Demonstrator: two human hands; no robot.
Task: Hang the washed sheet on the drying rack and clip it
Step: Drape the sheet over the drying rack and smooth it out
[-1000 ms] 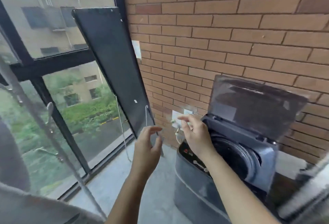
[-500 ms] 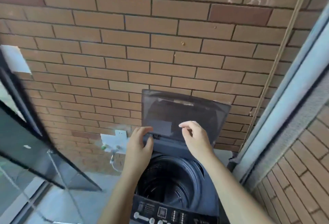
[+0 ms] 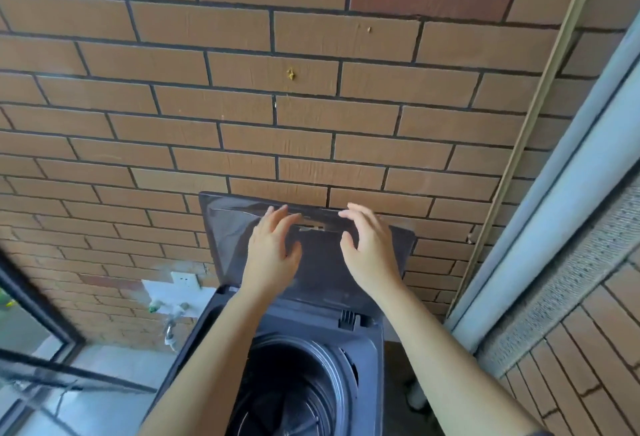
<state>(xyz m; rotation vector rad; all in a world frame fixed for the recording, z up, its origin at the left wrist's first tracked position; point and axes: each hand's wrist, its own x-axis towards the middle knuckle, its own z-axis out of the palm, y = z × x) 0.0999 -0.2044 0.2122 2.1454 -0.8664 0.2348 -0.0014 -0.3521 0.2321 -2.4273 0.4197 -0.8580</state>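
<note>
In the head view both arms reach forward over a top-loading washing machine that stands against a brick wall; the left hand and the right hand are raised side by side in front of the upright lid, fingers spread and loosely bent, holding nothing; whether the fingertips touch the lid's top edge I cannot tell; below them the drum gapes dark, and no sheet shows in the part that is visible, nor is any drying rack or clip in view; the step appears to be settling the lid open before fetching the laundry; to do it well, the lid should lean firmly back towards the wall before the hands leave it, lest it drop on the wrists; then both hands should go down into the drum together, find one hem of the sheet, and draw it up clear of the rim and the hinge so that wet cloth does not snag.
</note>
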